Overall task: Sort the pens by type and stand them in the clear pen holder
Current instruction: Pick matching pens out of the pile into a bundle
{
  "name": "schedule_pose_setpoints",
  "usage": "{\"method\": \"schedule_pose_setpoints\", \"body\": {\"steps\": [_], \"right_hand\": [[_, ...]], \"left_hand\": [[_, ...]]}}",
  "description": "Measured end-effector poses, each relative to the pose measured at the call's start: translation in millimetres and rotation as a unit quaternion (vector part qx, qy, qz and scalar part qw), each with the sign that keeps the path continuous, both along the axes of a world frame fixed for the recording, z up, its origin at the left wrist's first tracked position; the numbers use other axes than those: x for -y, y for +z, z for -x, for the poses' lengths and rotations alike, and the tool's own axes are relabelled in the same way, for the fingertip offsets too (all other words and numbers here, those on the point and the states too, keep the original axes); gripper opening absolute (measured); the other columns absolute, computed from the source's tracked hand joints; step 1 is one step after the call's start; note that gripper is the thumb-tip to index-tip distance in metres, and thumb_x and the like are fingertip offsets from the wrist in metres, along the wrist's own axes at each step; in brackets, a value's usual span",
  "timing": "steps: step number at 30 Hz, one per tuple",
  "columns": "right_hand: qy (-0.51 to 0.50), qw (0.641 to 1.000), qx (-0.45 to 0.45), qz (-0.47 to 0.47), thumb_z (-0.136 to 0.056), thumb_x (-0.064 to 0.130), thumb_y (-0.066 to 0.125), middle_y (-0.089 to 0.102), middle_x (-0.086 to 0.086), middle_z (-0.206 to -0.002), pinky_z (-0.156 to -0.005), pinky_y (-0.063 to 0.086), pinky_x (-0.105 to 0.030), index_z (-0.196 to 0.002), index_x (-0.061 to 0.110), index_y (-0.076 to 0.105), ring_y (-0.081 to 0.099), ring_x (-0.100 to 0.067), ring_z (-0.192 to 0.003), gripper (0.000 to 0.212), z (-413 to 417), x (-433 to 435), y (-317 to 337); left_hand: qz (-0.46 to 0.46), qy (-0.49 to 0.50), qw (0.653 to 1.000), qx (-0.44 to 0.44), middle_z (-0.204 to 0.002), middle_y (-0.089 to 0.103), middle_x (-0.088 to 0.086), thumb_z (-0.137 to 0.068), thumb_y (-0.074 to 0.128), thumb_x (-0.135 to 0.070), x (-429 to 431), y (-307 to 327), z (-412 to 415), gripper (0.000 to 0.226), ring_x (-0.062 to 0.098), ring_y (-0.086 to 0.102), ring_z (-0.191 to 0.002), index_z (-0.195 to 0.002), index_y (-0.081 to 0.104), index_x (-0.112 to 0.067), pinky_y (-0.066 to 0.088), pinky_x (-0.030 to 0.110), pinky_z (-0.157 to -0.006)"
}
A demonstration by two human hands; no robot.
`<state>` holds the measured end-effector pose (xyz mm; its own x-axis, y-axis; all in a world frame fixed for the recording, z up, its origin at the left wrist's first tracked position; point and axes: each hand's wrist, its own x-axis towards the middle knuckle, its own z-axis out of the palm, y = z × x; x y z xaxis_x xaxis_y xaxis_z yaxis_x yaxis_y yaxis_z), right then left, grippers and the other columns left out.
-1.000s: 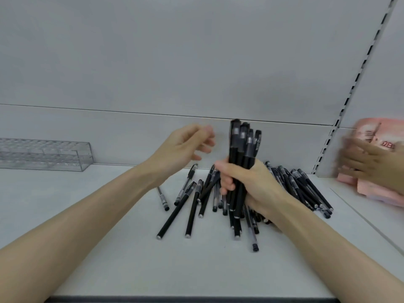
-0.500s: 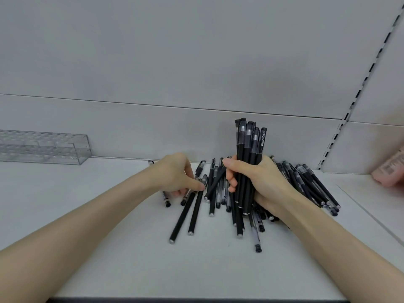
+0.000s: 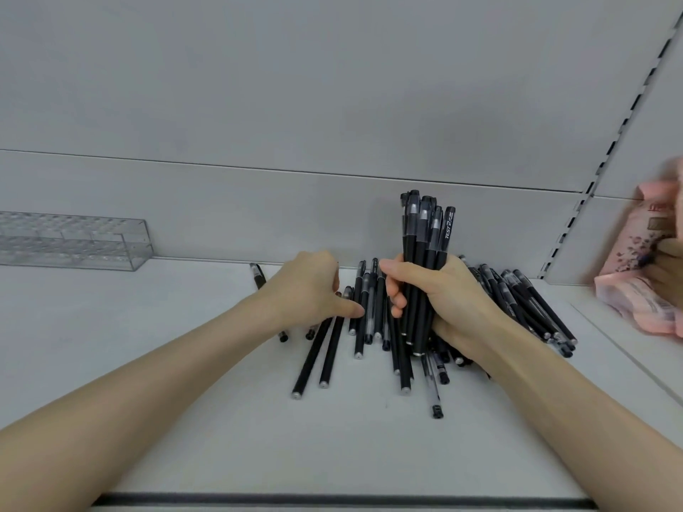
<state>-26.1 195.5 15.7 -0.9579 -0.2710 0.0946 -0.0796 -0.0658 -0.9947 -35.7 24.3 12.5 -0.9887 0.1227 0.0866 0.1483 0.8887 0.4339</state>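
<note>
My right hand [image 3: 443, 301] grips an upright bundle of black capped pens [image 3: 425, 230], caps up, above the middle of the white shelf [image 3: 184, 419]. Under and around it lie several loose black pens [image 3: 332, 356], and more fan out to the right in a pile of pens [image 3: 528, 301]. My left hand [image 3: 306, 290] sits knuckles-up on the loose pens just left of the bundle. Its fingers curl down over a pen and its thumb points right; the fingertips are hidden. The clear pen holder [image 3: 74, 240] stands at the far left against the back wall, with no pens in it.
At the right edge, another person's hand [image 3: 670, 267] holds a pink package [image 3: 643, 275]. A slotted shelf upright [image 3: 591, 186] runs up the back right. The shelf's dark front edge [image 3: 332, 498] lies close to me.
My left hand dropped from mid-air onto the loose pens and stays there. The bundle in my right hand has hardly moved. The pink package came back into view at the right.
</note>
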Motion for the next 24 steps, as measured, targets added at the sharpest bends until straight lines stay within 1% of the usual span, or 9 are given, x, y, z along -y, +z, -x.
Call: {"method": "schedule_pose_setpoints", "body": {"steps": [3,4,7,10,13,16,18,21,24], "right_hand": [[-0.004,1.0,0.001,0.003,-0.088,0.009,0.064,0.054,-0.007,-0.059,-0.051,0.048,-0.026,-0.07,0.005,0.057,0.046,-0.015,-0.048,0.02,-1,0,0],[-0.005,1.0,0.002,0.004,-0.088,0.008,0.064,0.054,-0.007,-0.058,-0.05,0.048,-0.026,-0.07,0.005,0.057,0.046,-0.015,-0.048,0.02,-1,0,0],[-0.006,1.0,0.006,0.003,-0.088,0.008,0.064,0.054,-0.007,-0.059,-0.05,0.048,-0.026,-0.071,0.005,0.057,0.046,-0.015,-0.047,0.019,-1,1,0],[-0.007,1.0,0.009,0.0,-0.088,0.008,0.064,0.054,-0.007,-0.058,-0.05,0.047,-0.026,-0.07,0.006,0.057,0.046,-0.014,-0.047,0.019,-1,1,1],[-0.008,1.0,0.008,-0.006,-0.088,0.008,0.064,0.054,-0.006,-0.058,-0.05,0.047,-0.026,-0.068,0.006,0.057,0.047,-0.014,-0.047,0.021,-2,1,1],[-0.009,1.0,0.007,-0.014,-0.088,0.008,0.064,0.055,-0.007,-0.058,-0.05,0.048,-0.026,-0.068,0.005,0.057,0.047,-0.014,-0.047,0.021,-2,1,1],[-0.009,1.0,0.007,-0.012,-0.087,0.008,0.064,0.055,-0.008,-0.059,-0.05,0.048,-0.026,-0.068,0.005,0.058,0.048,-0.014,-0.048,0.021,-2,1,1],[-0.01,1.0,0.013,-0.011,-0.087,0.008,0.064,0.062,-0.01,-0.063,-0.051,0.051,-0.025,-0.07,0.004,0.062,0.057,-0.016,-0.052,0.018,-3,1,2],[0.0,1.0,0.031,0.001,-0.088,0.008,0.063,0.072,-0.018,-0.08,-0.057,0.057,-0.027,-0.077,0.003,0.064,0.071,-0.023,-0.071,0.012,-4,2,3]], "left_hand": [[0.002,-0.003,1.0,0.016,-0.067,0.064,0.01,-0.074,0.077,-0.038,-2,6,4,0.045,0.022,0.056,-0.064,-0.093,0.063,0.0,0.048,0.032,-0.064],[0.002,-0.004,1.0,0.023,-0.065,0.062,0.008,-0.074,0.078,-0.037,-2,7,5,0.045,0.022,0.055,-0.063,-0.093,0.062,0.0,0.048,0.033,-0.065],[0.001,-0.011,0.999,0.038,-0.064,0.058,0.006,-0.074,0.078,-0.037,-4,10,6,0.042,0.02,0.051,-0.063,-0.093,0.058,-0.005,0.043,0.03,-0.063],[-0.039,-0.019,0.996,0.082,-0.07,0.065,0.006,-0.073,0.08,-0.03,-4,14,12,0.039,0.016,0.059,-0.058,-0.091,0.065,0.002,0.048,0.024,-0.064],[-0.087,-0.02,0.989,0.116,-0.069,0.067,0.005,-0.073,0.08,-0.021,-5,15,15,0.023,0.005,0.057,-0.041,-0.079,0.067,-0.003,0.048,0.014,-0.05],[-0.125,-0.013,0.985,0.115,-0.062,0.061,0.003,-0.073,0.077,-0.012,-8,12,15,0.017,0.002,0.052,-0.034,-0.081,0.068,0.0,0.045,0.013,-0.042],[-0.137,-0.009,0.984,0.114,-0.057,0.059,0.001,-0.074,0.074,-0.012,-9,11,15,0.017,0.003,0.054,-0.036,-0.083,0.069,0.001,0.047,0.015,-0.045],[-0.184,-0.013,0.977,0.11,-0.057,0.061,-0.001,-0.074,0.072,-0.014,-3,15,16,0.014,0.009,0.06,-0.05,-0.081,0.069,-0.002,0.052,0.02,-0.055],[-0.237,-0.036,0.964,0.114,-0.06,0.061,-0.001,-0.079,0.069,-0.011,5,24,13,0.01,0.008,0.06,-0.055,-0.082,0.069,-0.002,0.052,0.02,-0.058]]}}
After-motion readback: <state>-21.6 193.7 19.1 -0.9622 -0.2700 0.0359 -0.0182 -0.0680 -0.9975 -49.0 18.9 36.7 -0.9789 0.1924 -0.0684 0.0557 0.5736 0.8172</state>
